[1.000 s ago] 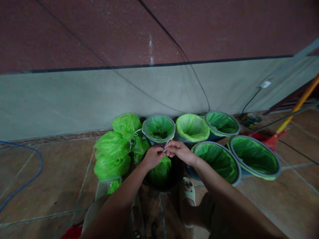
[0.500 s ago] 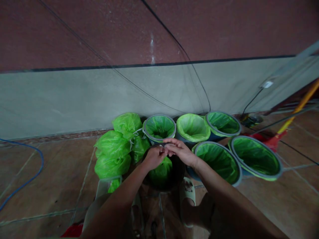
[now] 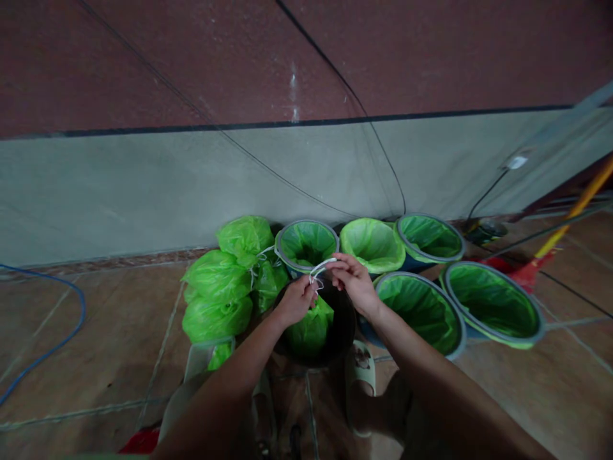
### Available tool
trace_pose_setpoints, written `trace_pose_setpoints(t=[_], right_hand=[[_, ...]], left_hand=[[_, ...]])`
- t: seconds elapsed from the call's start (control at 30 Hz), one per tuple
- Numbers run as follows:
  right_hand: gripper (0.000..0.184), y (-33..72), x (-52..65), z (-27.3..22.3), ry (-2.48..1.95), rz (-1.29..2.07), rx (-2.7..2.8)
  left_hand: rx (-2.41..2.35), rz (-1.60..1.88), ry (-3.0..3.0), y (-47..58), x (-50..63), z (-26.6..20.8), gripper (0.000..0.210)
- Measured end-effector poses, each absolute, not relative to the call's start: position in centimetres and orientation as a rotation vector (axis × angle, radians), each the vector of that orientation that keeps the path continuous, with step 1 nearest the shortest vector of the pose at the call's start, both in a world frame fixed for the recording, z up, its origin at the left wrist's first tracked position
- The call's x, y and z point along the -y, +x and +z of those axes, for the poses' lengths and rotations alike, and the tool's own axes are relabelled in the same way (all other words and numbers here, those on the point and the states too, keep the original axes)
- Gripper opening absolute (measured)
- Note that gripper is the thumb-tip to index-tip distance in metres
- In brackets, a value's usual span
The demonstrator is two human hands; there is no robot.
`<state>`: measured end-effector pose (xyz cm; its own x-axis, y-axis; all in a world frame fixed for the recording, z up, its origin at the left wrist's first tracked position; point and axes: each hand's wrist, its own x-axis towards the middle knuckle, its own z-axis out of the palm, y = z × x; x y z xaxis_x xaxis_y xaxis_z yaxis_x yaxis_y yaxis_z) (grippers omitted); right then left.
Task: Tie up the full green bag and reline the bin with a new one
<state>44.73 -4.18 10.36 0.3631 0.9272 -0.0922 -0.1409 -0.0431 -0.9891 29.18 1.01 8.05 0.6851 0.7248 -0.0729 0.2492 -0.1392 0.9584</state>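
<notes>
Between my feet stands a dark bin (image 3: 345, 326) with a green garbage bag (image 3: 309, 329) gathered inside it. Above the bag, my left hand (image 3: 295, 300) pinches its bunched top, where a white drawstring (image 3: 316, 275) comes out in a loop. My right hand (image 3: 353, 281) grips the far end of that drawstring between thumb and fingers, up and to the right of the left hand. The cord bends between both hands, with a small loop hanging at the left fingertips.
Tied green bags (image 3: 218, 278) are piled to the left, above a pale container (image 3: 196, 359). Several bins lined with green bags, such as a grey-rimmed bin (image 3: 462, 338), stand behind and right. A yellow handle (image 3: 569, 220) and a blue hose (image 3: 82, 313) lie at the sides.
My right hand has drawn away from the left, up and to the right, pulling the white drawstring into view. The left hand stays at the bag's top.
</notes>
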Motion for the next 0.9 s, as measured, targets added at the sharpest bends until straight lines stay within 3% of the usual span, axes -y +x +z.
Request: trace_pose_setpoints(t=[0.2, 0.43, 0.7, 0.9], right_hand=[[0.037, 44.9, 4.4, 10.6, -1.317, 1.031, 0.846], [0.036, 44.2, 4.9, 10.2, -1.319, 1.324, 1.269], [0.014, 45.3, 4.7, 9.5, -1.539, 1.014, 1.453], [0.018, 45.5, 5.0, 9.0, -1.625, 1.181, 1.450]], left_hand=[[-0.835, 0.535, 1.654, 29.2, -1.1, 8.1, 0.019], [-0.771, 0.534, 1.647, 29.3, -1.2, 8.2, 0.016], [-0.781, 0.530, 1.469, 29.4, -1.2, 8.3, 0.011], [-0.907, 0.620, 1.281, 29.0, -1.3, 8.3, 0.016]])
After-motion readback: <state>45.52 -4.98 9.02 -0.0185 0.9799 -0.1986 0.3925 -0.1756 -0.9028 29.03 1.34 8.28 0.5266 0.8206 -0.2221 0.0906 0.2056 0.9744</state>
